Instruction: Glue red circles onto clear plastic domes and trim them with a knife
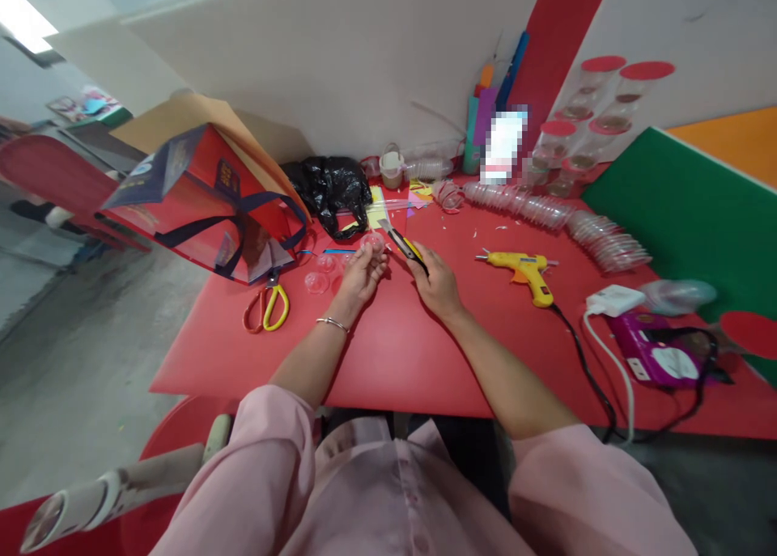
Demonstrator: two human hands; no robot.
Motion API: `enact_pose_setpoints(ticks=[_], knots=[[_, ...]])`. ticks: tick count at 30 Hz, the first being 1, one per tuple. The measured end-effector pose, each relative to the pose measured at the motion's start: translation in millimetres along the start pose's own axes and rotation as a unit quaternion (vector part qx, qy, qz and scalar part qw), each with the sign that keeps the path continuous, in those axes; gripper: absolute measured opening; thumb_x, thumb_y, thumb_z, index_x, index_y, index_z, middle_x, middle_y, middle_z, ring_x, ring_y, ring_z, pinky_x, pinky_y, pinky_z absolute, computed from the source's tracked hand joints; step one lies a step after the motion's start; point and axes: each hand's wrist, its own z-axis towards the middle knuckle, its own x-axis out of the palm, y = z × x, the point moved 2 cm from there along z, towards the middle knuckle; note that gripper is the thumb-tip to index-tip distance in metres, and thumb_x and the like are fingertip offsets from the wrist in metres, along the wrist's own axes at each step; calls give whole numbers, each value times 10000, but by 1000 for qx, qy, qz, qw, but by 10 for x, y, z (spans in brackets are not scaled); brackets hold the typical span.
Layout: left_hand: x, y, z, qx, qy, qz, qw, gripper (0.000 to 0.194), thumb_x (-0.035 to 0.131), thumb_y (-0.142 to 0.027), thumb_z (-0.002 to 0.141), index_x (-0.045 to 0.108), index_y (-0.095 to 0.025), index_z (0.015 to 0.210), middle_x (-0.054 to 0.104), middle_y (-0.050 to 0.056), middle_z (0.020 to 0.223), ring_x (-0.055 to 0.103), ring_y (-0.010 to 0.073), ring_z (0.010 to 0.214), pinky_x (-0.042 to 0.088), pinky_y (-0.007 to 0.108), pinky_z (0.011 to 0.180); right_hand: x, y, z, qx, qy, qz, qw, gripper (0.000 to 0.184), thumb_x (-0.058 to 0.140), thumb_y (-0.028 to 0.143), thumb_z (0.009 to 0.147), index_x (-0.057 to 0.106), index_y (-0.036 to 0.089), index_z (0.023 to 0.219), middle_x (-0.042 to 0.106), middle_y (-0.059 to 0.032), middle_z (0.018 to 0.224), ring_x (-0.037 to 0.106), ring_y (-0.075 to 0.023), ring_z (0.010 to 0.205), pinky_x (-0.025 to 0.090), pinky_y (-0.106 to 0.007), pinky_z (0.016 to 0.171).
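Note:
Between the fingers of my left hand (363, 274) is a small clear plastic lid (372, 241), held up off the red table. My right hand (438, 282) is wrapped round a yellow and black utility knife (405, 246), its blade pointing up and left beside the lid. Whether the blade touches the lid I cannot tell. Several similar clear lids (316, 282) lie on the table just left of my left hand. A pair of scissors (267, 307) with one red and one yellow handle rests farther left. To the right of my right hand lies a yellow glue gun (523, 271).
A red gift bag (212, 208) and a black plastic bag (333, 190) stand at the back left. Stacked clear plastic cups (546, 210) run along the back right. A purple box (659, 350), white power adapter (616, 299) and cables lie at right, before a green board (698, 216).

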Motion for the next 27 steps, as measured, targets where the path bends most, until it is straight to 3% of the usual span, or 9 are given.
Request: enact_pose_setpoints(ticks=[6,16,22,27], knots=[[-3,4,10,-3,-1,-11,1000,225,789,-378,910,687,-185,964,759,25,895,693,81,703,549,199,670,10,-2,-25,-5,-2,-28,1000,495,462,522,1062,602,265,1460,741,-105,1246,697,-272,1151,568,-409,956],[-45,35,51,-9,19,-7,1000,245,780,-397,914,692,-172,953,758,45,911,678,85,697,545,202,671,21,-22,-34,-14,-18,-20,1000,487,430,499,1077,596,277,1476,720,-95,1361,708,-252,1191,573,-407,993],[-25,38,6,-8,38,5,999,294,812,-421,881,661,-170,880,698,15,724,671,97,644,548,210,663,-12,-42,-20,23,-57,-52,997,481,446,484,1072,635,240,1441,744,-117,1309,722,-274,1143,575,-415,968],[-27,7,6,0,12,-13,1000,303,815,-419,879,650,-167,899,713,8,798,659,70,641,555,195,665,-11,-14,-50,-34,-35,-72,996,469,455,463,1084,612,249,1471,758,-100,1262,725,-233,1093,563,-343,934]])
